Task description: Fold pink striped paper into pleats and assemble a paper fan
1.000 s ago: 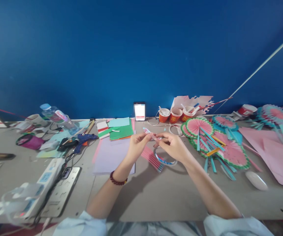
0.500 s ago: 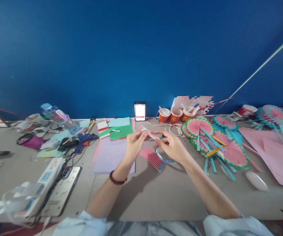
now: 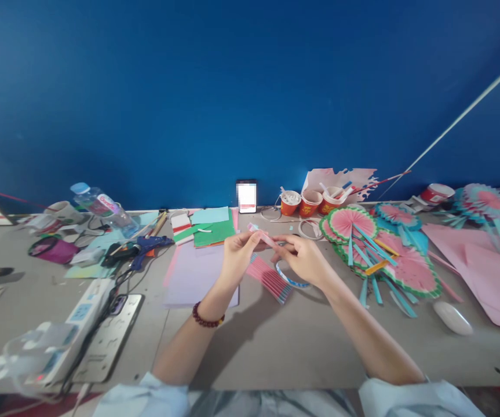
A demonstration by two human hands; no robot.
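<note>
Between my two hands, above the middle of the table, is a narrow folded strip of pink paper. The fingers of my left hand pinch its left part, thumb on top. At the strip's right end, my right hand grips it between thumb and fingers. Just below lies a pleated pink paper with blue-tipped folds, flat on the table. A roll of blue-patterned tape rests beside it, partly hidden by my right hand.
Pink and green watermelon paper fans lie to the right, near a white mouse. Red paper cups and a lit phone stand by the wall. Leftward are lilac paper, a blue glue gun and a power strip.
Almost nothing differs. Both hands keep hold of the pink paper strip in the same place, with only a slight shift of the right fingers.
</note>
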